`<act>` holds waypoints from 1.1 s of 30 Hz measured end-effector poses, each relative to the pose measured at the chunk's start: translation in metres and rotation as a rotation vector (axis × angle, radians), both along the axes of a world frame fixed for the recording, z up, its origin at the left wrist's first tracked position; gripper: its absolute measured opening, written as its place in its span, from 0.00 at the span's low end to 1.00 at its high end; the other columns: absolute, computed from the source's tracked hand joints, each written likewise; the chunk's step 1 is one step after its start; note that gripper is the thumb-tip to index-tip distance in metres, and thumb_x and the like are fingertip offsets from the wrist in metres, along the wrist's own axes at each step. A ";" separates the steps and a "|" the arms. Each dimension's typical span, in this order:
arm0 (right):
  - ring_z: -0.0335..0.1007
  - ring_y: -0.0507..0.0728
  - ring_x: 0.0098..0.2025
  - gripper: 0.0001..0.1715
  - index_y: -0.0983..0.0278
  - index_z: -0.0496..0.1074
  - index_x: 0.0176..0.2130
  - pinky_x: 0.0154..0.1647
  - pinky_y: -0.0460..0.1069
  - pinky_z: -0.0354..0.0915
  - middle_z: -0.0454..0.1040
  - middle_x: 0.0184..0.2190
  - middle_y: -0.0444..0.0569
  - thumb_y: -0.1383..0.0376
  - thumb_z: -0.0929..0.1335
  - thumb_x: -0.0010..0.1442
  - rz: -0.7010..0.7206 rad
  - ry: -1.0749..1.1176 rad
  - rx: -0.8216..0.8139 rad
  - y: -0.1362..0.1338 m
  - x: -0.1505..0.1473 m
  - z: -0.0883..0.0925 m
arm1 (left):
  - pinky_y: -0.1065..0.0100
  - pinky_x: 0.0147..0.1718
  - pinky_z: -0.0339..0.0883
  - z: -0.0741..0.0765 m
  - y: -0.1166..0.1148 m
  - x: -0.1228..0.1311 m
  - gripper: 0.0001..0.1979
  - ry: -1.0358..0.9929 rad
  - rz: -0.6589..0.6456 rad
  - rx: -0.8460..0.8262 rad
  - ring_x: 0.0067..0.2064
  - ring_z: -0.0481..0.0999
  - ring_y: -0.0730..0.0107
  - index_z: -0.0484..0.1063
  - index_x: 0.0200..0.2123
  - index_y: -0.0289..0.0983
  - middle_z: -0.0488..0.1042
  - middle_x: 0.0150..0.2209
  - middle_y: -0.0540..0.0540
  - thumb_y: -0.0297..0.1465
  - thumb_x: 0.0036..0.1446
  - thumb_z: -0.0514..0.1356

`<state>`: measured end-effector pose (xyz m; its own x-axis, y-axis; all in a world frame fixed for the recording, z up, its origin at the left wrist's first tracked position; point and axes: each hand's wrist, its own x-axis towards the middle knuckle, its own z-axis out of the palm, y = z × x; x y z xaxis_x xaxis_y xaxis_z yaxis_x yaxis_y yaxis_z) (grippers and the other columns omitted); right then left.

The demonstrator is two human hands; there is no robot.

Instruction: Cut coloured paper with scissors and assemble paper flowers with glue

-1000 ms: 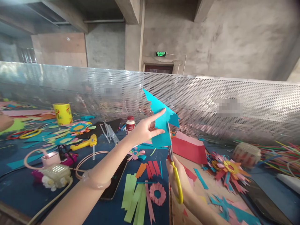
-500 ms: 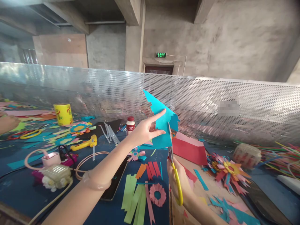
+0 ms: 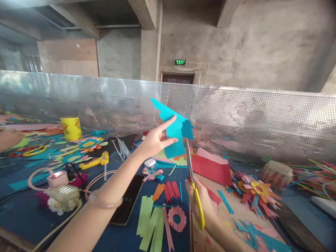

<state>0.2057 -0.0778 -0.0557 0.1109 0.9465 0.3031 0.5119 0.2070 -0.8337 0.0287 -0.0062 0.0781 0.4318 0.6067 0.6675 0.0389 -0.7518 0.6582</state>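
My left hand (image 3: 154, 141) pinches a folded piece of turquoise paper (image 3: 173, 127) with jagged cut edges and holds it up above the table, index finger stretched along it. My right hand (image 3: 201, 206) grips yellow-handled scissors (image 3: 193, 183). Their blades point up, and the tips reach the lower right edge of the turquoise paper. A clear bangle sits on my left wrist.
The blue table (image 3: 26, 210) carries paper strips, a pink paper rosette (image 3: 176, 218), a paper flower (image 3: 253, 190), red paper (image 3: 212, 167), a phone (image 3: 127, 203), a yellow glue gun (image 3: 96, 161) and a yellow tape roll (image 3: 70, 128). A perforated metal screen (image 3: 236, 122) runs behind. Another person's hand (image 3: 7, 138) is at far left.
My left hand has carried the turquoise paper a little left and up. The scissors have stayed in place, so their blades now meet only the paper's lower right edge.
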 end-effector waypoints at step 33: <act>0.76 0.66 0.35 0.20 0.66 0.77 0.34 0.28 0.51 0.63 0.78 0.33 0.60 0.55 0.62 0.55 -0.199 -0.963 -0.365 0.048 0.084 -0.006 | 0.60 0.50 0.66 -0.015 -0.006 0.028 0.16 0.075 0.129 0.002 0.50 0.73 0.61 0.72 0.48 0.41 0.74 0.50 0.48 0.35 0.56 0.57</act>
